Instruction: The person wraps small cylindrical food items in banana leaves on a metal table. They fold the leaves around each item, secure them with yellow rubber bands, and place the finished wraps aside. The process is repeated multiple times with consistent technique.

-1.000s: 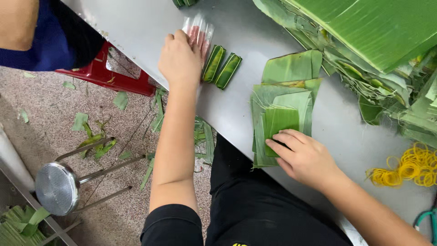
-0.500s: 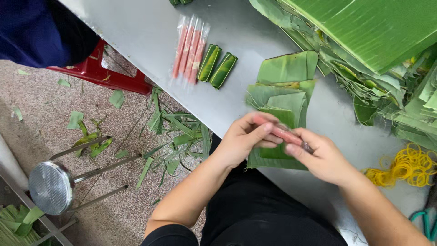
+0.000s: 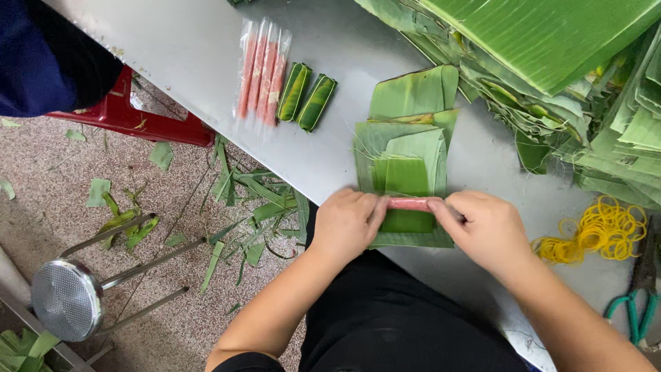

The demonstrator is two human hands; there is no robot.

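the slim pink plastic-wrapped sausage stick, likely light, soft and slippery, lies across the stack of cut green banana leaf squares at the grey worktop's near edge, pinched at each end by the left hand and right hand.

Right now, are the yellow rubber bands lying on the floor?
No, the yellow rubber bands lie on the grey table, beside the right hand.
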